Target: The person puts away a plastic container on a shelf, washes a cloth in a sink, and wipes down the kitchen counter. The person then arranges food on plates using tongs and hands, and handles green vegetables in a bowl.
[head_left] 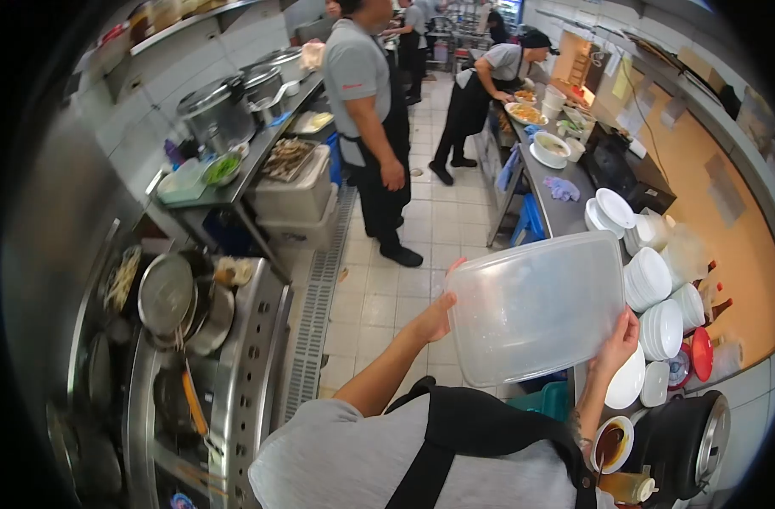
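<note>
The container (pixel 536 310) partly hides the left grip (pixel 439 316) — co-worker's head (pixel 360 8) cropped above.

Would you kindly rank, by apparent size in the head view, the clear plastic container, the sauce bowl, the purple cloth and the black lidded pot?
1. Clear plastic container
2. Black lidded pot
3. Sauce bowl
4. Purple cloth, which lies farther off, so its true size is unsure.
</note>
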Motion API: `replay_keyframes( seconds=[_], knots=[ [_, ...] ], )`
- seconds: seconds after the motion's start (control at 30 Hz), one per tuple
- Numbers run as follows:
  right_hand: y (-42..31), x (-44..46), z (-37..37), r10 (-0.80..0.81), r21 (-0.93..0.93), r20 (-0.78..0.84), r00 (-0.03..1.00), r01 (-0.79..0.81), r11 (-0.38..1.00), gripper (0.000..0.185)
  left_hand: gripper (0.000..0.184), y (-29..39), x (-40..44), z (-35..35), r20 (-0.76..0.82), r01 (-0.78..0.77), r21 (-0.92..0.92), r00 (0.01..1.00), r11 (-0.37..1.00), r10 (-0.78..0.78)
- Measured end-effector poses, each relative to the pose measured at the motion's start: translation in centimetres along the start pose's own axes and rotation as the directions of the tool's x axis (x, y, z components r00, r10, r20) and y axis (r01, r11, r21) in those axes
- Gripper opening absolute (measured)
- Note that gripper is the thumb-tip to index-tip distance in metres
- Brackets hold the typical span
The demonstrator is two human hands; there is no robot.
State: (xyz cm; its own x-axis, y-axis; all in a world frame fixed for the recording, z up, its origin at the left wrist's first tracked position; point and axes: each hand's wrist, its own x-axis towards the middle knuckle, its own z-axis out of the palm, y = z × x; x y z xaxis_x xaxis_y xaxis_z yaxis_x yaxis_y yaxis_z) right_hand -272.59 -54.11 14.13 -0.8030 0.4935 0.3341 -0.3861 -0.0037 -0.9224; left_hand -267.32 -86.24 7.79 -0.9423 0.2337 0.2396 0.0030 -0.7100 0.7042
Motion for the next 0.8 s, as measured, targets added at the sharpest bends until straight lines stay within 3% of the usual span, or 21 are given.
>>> replay_keyframes(
  seconds=[0.1, 0.2, 0.3, 0.43, 0.53, 0.57, 0.6, 0.67, 0.73, 0.77, 0.8],
  knots=[
    [0.6, 2.2, 2.1, -0.030, -0.054, -0.108, 0.994, 0.025, 0.998, 0.018, 0.079, 1.1, 5.1, -1.3, -0.007, -0.036, 0.072, 0.999, 0.997, 0.037],
    [1.9, 3.7, 3.0, -0.088, -0.079, -0.164, 0.983, 0.075, 0.994, 0.018, 0.070, 1.9, 9.4, -1.7, -0.135, 0.050, -0.068, 0.989, 0.996, -0.059],
    [2.3, 4.7, 3.1, -0.141, -0.144, -0.208, 0.968, 0.112, 0.983, 0.018, 0.061, 0.8, 12.5, -2.8, -0.181, 0.131, -0.016, 0.975, 0.991, -0.132],
    [2.3, 6.6, 1.8, -0.219, -0.267, -0.260, 0.940, 0.148, 0.952, 0.019, 0.057, -0.6, 15.2, -2.3, -0.142, 0.169, -0.059, 0.974, 0.984, -0.176],
    [2.0, 7.6, 1.3, -0.168, -0.233, -0.270, 0.948, 0.105, 0.967, 0.017, 0.056, -0.5, 17.5, -1.8, -0.129, 0.178, -0.120, 0.973, 0.977, -0.193],
    [1.9, 8.0, 1.1, -0.146, -0.200, -0.276, 0.950, 0.092, 0.976, 0.016, 0.057, -0.5, 17.9, -2.0, -0.033, 0.160, -0.070, 0.986, 0.985, -0.162],
    [1.7, 8.3, 0.9, -0.147, -0.182, -0.249, 0.957, 0.103, 0.978, 0.016, 0.057, -0.3, 18.7, -2.1, 0.073, 0.128, -0.025, 0.989, 0.991, -0.126],
    [0.3, 8.8, 0.2, -0.115, -0.153, -0.141, 0.983, 0.094, 0.984, 0.019, 0.056, 0.5, 19.4, -1.0, 0.104, 0.147, -0.088, 0.985, 0.985, -0.138],
    [-0.4, 8.9, -1.4, 0.167, 0.074, -0.015, 0.986, -0.166, 0.983, 0.044, 0.057, -0.3, 20.3, -1.7, 0.088, 0.190, -0.176, 0.980, 0.966, -0.177],
    [-0.9, 9.5, -2.7, 0.243, 0.129, 0.259, 0.935, -0.283, 0.950, 0.056, 0.056, -0.3, 20.7, -1.7, 0.012, 0.217, -0.176, 0.976, 0.960, -0.219],
    [-0.3, 10.0, -4.1, 0.259, 0.093, 0.327, 0.909, -0.303, 0.948, 0.058, 0.056, -0.4, 21.3, -1.4, -0.050, 0.243, -0.178, 0.965, 0.953, -0.256]
  ],
)
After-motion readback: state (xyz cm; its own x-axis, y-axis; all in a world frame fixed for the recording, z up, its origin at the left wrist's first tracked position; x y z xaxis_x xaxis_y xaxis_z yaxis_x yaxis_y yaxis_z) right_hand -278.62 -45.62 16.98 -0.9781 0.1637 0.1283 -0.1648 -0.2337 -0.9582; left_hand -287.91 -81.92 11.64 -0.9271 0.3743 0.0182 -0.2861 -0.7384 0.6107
